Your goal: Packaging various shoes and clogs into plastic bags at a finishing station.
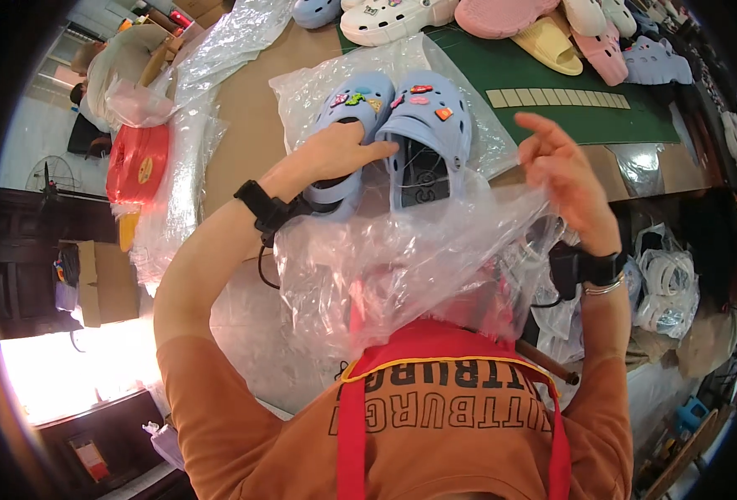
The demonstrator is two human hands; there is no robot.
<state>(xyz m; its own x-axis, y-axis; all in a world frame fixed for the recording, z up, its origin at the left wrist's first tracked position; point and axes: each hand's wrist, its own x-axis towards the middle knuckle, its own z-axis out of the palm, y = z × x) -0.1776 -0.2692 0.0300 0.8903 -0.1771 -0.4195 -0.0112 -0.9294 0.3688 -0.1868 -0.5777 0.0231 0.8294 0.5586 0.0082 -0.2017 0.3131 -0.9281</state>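
A pair of light blue clogs with colourful charms lies side by side: the left clog (352,98) and the right clog (428,108). My left hand (332,155) grips them at their openings, its fingers tucked into the left clog and its thumb reaching to the right one. Under and around them spreads a clear plastic bag (410,275), which hangs over the table's near edge toward my red apron. My right hand (564,171) is raised to the right of the clogs, index finger stretched and the others loosely bent. The bag's crumpled edge passes beside its wrist.
Several other clogs, a white one (393,21) and a pink one (502,15) among them, lie along the far side near a yellow slide (552,46). A strip of pale stickers (559,98) lies on the green mat (635,123). Plastic bags (193,92) and a red roll (139,162) stand left.
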